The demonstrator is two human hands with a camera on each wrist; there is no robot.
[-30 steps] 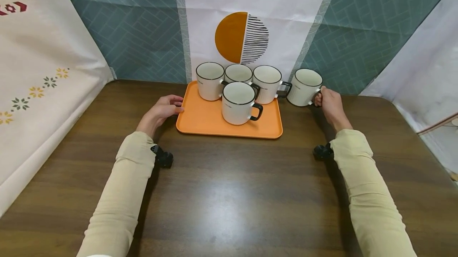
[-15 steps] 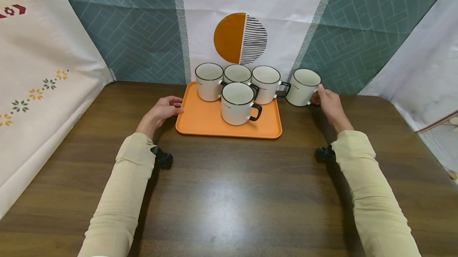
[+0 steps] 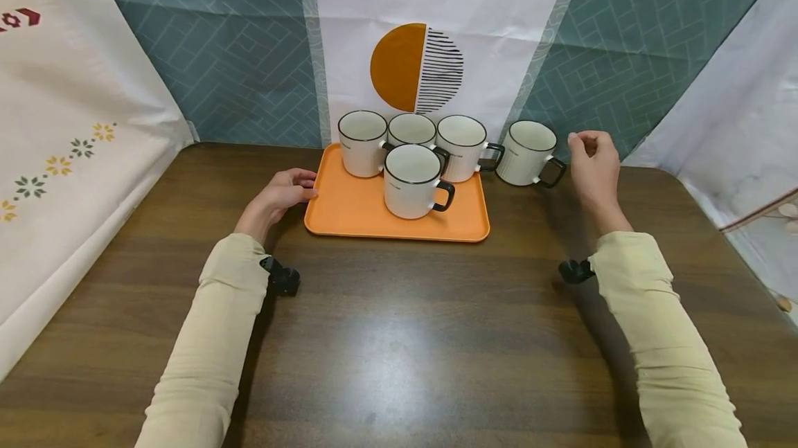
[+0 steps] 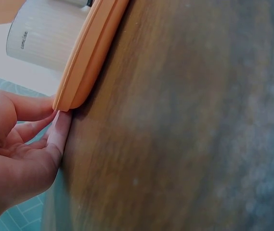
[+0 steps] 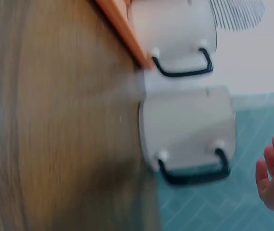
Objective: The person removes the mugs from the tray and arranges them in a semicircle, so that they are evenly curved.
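Note:
An orange tray (image 3: 349, 223) lies on the table, and my left hand (image 3: 280, 195) is at its left edge. In the left wrist view, thumb and finger pinch the tray's corner (image 4: 74, 91). White mugs with dark rims and black handles stand on the tray: one front mug (image 3: 408, 192) and a row behind it, including a left mug (image 3: 361, 150) and a right mug (image 3: 458, 154). Right of the tray, another white mug (image 3: 524, 157) stands on the table, handle turned right. Beside that handle my right hand (image 3: 595, 171) is raised, its fingers loosely bent and holding nothing.
The brown wooden table (image 3: 386, 337) reaches back to a hanging green cloth (image 3: 243, 53) and a white printed panel (image 3: 499, 32), close behind the mugs. White cloth (image 3: 62, 212) borders the left side. Each wrist carries a small black camera (image 3: 283, 278).
My right hand has let go of the handle of the mug right of the tray and moved up and right. That mug and my left hand have stayed in place.

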